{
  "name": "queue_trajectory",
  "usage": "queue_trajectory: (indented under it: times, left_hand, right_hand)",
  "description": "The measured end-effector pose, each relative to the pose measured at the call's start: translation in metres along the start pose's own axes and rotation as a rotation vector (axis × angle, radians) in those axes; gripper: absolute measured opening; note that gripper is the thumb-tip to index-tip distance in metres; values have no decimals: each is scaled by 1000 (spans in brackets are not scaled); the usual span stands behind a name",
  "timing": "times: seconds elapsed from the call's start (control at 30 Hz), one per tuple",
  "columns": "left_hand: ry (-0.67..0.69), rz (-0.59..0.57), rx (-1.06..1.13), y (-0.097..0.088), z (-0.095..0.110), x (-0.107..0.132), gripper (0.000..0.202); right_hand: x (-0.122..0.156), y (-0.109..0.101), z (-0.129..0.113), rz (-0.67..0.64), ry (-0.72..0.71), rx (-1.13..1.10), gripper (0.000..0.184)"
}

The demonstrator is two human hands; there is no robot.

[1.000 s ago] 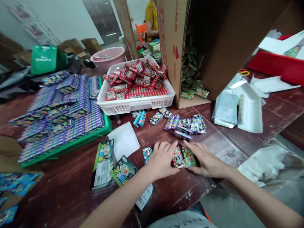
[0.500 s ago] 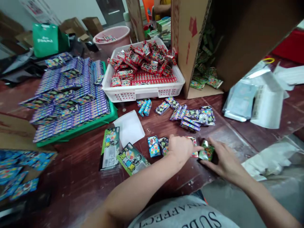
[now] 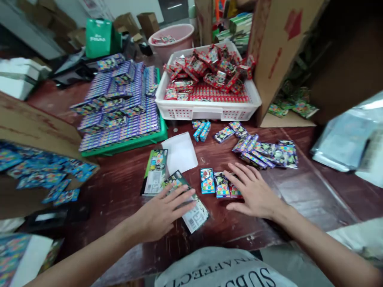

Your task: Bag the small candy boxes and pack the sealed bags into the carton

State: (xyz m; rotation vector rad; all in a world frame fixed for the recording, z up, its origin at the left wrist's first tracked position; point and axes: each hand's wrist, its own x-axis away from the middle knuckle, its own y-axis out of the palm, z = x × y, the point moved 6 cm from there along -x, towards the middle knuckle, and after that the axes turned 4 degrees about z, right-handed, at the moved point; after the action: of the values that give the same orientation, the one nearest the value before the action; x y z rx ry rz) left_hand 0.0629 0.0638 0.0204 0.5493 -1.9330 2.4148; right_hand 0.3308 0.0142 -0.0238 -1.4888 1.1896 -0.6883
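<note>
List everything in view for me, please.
Table: one, dark red, centre
Tray: one, green, back left
Basket: one, white, back centre
Tub: one, pink, behind basket
Bag: one, green, behind tray
Left carton: one, brown, left edge
Right carton: one, brown, right rear
Rear cartons: several, brown, back left
Red packs: many, basket and tub, one partly covered in front
Purple packs: many, tray and table
Blue packs: many, left carton and table
Green packs: many, in right carton
Pouches: two, black and green, centre front
Paper: one, white, by pouches
Sleeves: uncountable, clear, right edge
Shirt: one, grey, bottom edge
Left hand: one, bare, over nearer pouch
Right hand: one, bare, over red pack
</note>
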Motion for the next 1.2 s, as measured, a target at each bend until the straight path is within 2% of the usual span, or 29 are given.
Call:
queue_trajectory:
  times: [0.13, 0.2, 0.3, 0.4, 0.5, 0.6, 0.77, 0.83, 0.93, 1.0, 1.1, 1.13, 1.2]
  left_hand:
    - [12, 77, 58, 6, 19, -12, 76]
    - [-50, 126, 72, 4, 23, -12, 76]
    - [-289, 237, 111, 1, 23, 4, 85]
    - [-608, 321, 143, 7, 18, 25, 86]
    - [-739, 331, 198, 25, 16, 31, 85]
    - [-755, 373, 254, 39, 17, 23, 91]
    - [-741, 442, 281, 43, 15, 13, 96]
    - [-679, 422, 299, 42, 14, 9, 96]
    - [-594, 385, 319, 41, 12, 5, 94]
    - [-574, 371, 318, 41, 10, 5, 94]
    - [-572, 376, 304, 42, 8, 4, 96]
    - [-574, 380, 302, 42, 8, 3, 96]
    - [-577, 387, 307, 43, 8, 1, 96]
  right_hand:
    - [-42, 6, -26, -23, -136, -35, 106]
    - [-53, 13, -33, -60, -172, -55, 92]
    - [-54, 19, -33, -90, -178, -79, 73]
    - [-48, 21, -30, -86, -208, -121, 75]
    - [-46, 25, -28, -52, -212, -167, 71]
    - [-45, 27, -35, -10, -195, -197, 70]
    - [-35, 37, -67, -144, -333, -252, 73]
    - [-34, 41, -76, -176, -358, -280, 80]
    - [-36, 41, -84, -188, -383, -311, 101]
    - [-38, 33, -82, -165, -388, -302, 113]
    - [-35, 16, -62, -144, -324, -229, 121]
    - [-32, 11, -54, -155, -300, -208, 119]
    - [-24, 9, -44, -192, -280, -198, 104]
